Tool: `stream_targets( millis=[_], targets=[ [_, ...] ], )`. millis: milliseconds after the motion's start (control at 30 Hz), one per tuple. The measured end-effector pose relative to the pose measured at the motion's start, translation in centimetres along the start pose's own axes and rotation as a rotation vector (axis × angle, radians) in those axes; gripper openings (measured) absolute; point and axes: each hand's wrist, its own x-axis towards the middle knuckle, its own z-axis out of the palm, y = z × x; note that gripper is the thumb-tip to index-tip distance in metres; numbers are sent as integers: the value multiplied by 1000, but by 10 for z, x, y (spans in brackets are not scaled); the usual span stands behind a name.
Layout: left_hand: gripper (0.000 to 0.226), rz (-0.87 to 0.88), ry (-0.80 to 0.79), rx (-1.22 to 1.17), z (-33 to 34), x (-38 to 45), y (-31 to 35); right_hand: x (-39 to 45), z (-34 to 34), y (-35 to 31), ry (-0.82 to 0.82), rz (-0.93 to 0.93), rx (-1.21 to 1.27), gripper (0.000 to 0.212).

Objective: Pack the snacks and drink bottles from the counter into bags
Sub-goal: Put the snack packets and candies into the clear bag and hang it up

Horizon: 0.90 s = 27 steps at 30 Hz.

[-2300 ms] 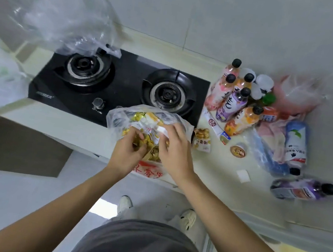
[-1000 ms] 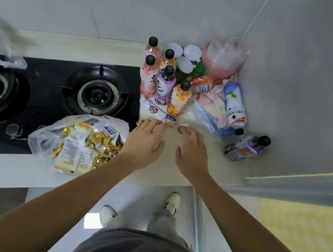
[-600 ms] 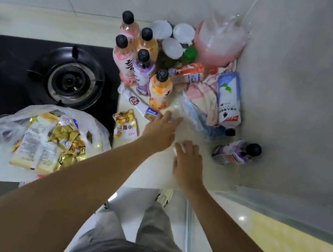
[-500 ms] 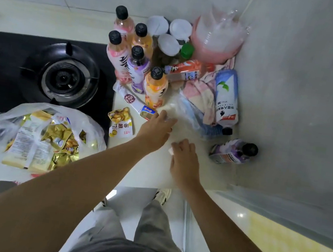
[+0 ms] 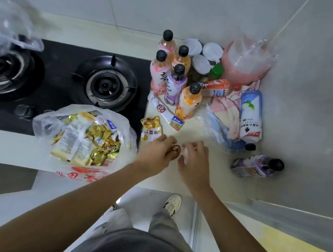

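Far left, the snack bag (image 5: 86, 135) sits open on the table (image 5: 175, 179) by the stove (image 5: 64, 80). Left hand (image 5: 157, 152) curls its fingers round a small round snack (image 5: 176, 149); right hand (image 5: 193, 162) pinches a small white packet (image 5: 185, 153). Bottles (image 5: 176, 80) stand behind, one purple bottle (image 5: 256, 166) lying far right.

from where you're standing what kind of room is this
Most likely a home kitchen. A black two-burner gas stove is set into a pale counter that runs into a tiled wall corner, and drink bottles and a bag of snacks sit on the counter.
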Motion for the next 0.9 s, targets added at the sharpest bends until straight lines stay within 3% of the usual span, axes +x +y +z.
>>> stream_targets(
  millis=[133, 300, 433, 533, 667, 900],
  targets=[
    [19, 17, 143, -178, -57, -36, -13, 7, -6, -59, 130, -46, 116, 29],
    [18, 15, 331, -194, -121, -75, -50, 16, -12, -142, 186, -156, 178, 28],
    [13, -92, 411, -176, -151, -97, -96, 15, 0, -206, 179, -302, 168, 28],
    [10, -196, 382, -155, -157, -108, -131, 6, 22, -237, 62, -383, 104, 29],
    [21, -284, 226, -92, -152, -112, -163, 1, 55, -244, -88, -437, -100, 33],
    [24, -194, 73, -111, -133, -101, -169, 20, 64, -245, -160, -356, -448, 42]
  ],
)
